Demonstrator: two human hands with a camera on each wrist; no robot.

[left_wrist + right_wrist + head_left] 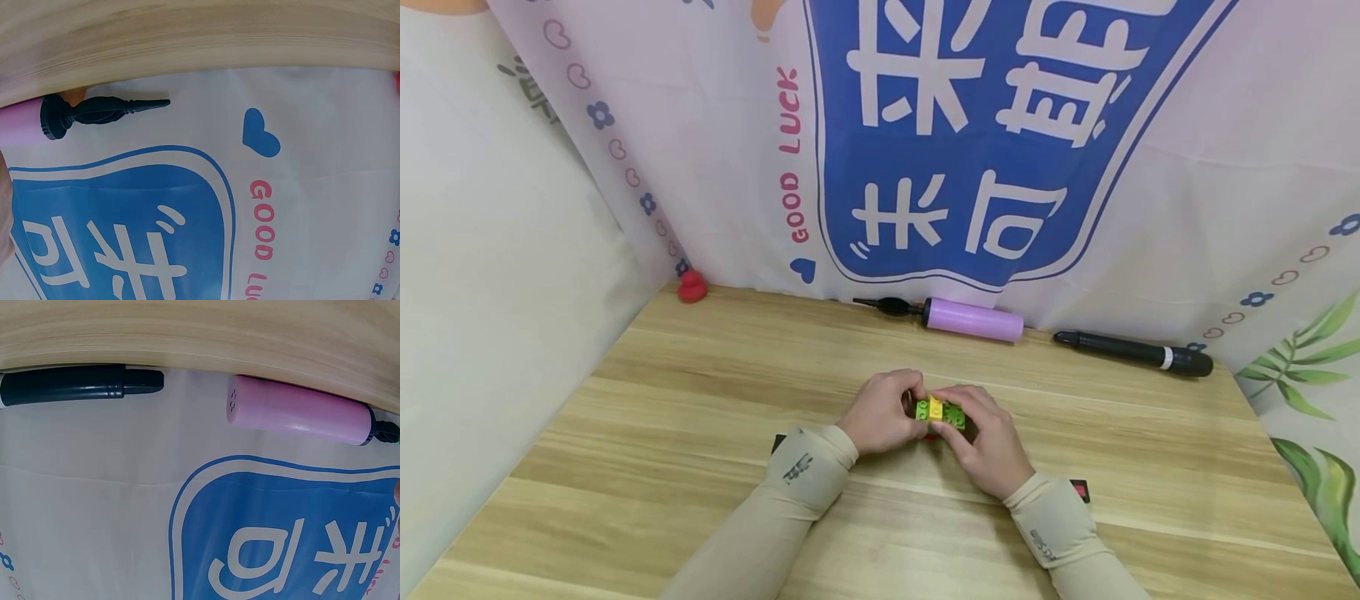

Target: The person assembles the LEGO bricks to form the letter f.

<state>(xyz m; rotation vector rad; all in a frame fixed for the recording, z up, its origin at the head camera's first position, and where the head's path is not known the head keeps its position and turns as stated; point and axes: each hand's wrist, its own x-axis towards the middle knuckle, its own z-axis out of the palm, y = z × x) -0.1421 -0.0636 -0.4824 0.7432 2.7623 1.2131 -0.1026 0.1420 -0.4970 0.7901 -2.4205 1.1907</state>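
Observation:
Both hands meet over the middle of the table in the head view, around a small cluster of toy building bricks. My left hand (887,412) pinches the left end, where a light green brick (922,408) shows its studs. Beside it sits a yellow brick (936,408). On the right side is a darker green piece (955,415), held between the thumb and fingers of my right hand (988,437). A bit of red shows beneath the bricks. Only edges of the hands enter the wrist views.
Along the back edge lie a purple hand pump (973,320) with a black nozzle and a black rod-shaped thing (1131,352) with a white band. A red knob-like object (692,287) sits at the back left corner. A printed cloth (715,167) hangs behind the table (700,375).

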